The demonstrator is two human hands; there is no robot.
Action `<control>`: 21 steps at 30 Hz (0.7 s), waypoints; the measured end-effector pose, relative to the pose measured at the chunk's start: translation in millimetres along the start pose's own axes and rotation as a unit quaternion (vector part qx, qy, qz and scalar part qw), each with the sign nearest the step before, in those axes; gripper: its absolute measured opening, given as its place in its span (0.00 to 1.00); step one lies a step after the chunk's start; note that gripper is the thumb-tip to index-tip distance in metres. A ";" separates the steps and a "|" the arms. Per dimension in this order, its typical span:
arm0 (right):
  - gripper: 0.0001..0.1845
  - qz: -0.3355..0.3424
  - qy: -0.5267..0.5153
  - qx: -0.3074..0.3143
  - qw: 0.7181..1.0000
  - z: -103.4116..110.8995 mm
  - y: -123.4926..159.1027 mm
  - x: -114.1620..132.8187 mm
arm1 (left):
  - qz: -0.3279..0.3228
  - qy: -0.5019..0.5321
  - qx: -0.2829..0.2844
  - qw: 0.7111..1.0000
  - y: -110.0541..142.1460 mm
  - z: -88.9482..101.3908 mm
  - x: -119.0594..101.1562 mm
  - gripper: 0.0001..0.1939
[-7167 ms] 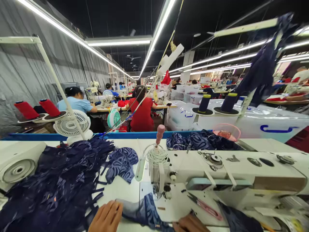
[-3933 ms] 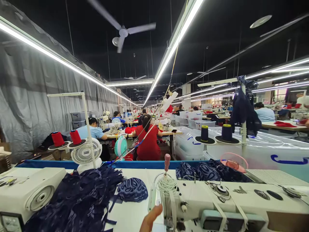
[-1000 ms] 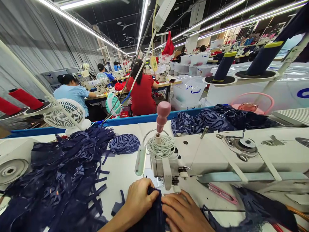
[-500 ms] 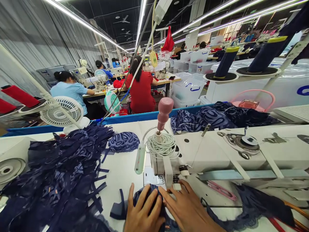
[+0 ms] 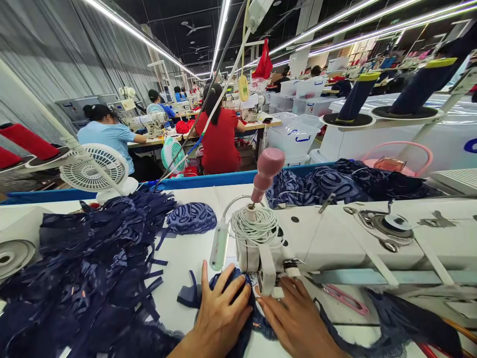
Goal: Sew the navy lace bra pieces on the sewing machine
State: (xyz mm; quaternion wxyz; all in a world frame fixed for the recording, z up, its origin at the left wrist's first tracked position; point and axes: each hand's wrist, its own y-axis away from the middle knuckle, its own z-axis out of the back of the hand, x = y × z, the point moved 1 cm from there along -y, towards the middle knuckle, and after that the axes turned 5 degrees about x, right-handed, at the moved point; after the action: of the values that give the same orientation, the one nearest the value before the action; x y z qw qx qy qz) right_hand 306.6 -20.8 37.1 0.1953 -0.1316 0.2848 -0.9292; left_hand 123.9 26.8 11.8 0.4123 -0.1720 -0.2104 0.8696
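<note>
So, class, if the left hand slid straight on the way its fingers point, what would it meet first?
Most likely the sewing machine's head, just ahead of the left hand. The pale green stick hangs slightly left of that line, though depth is unclear in this single view.

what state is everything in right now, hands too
left hand, open, palm down on cloth
right hand, fingers extended, beside the needle area
cloth, partly hidden under left hand
pink handle, leaning
cord, coiled
pink snips, lying down, blades unclear
navy pile, heaped, tangled
white fan, upright, spin unclear
ceiling light, lit
</note>
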 end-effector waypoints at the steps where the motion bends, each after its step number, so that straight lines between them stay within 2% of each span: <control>1: 0.20 -0.004 -0.004 0.001 1.000 -0.9 -0.4 -0.1 | 0.000 0.001 0.002 1.000 -0.6 -0.3 0.7 0.10; 8: 0.21 -0.030 -0.037 -0.011 0.999 -11.6 10.4 -4.7 | 0.018 0.016 0.008 1.000 -2.9 -3.9 4.3 0.10; 15: 0.17 0.002 -0.050 -0.024 0.998 -1.9 2.8 -8.9 | 0.016 0.022 0.026 0.999 -0.7 -2.6 7.5 0.10; 18: 0.11 0.011 -0.030 -0.035 0.999 -4.1 7.2 -15.5 | 0.015 0.022 0.028 0.999 -2.2 -0.8 7.7 0.10; 21: 0.11 -0.007 -0.009 -0.021 1.000 -10.1 14.2 -24.0 | 0.017 0.017 0.034 0.999 -3.5 0.0 7.6 0.10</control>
State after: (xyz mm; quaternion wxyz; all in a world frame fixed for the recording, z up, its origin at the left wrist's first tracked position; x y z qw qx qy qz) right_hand 328.4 -16.3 17.5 0.1885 -0.1456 0.3017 -0.9232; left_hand 121.6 34.9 12.6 0.4066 -0.1759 -0.1713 0.8800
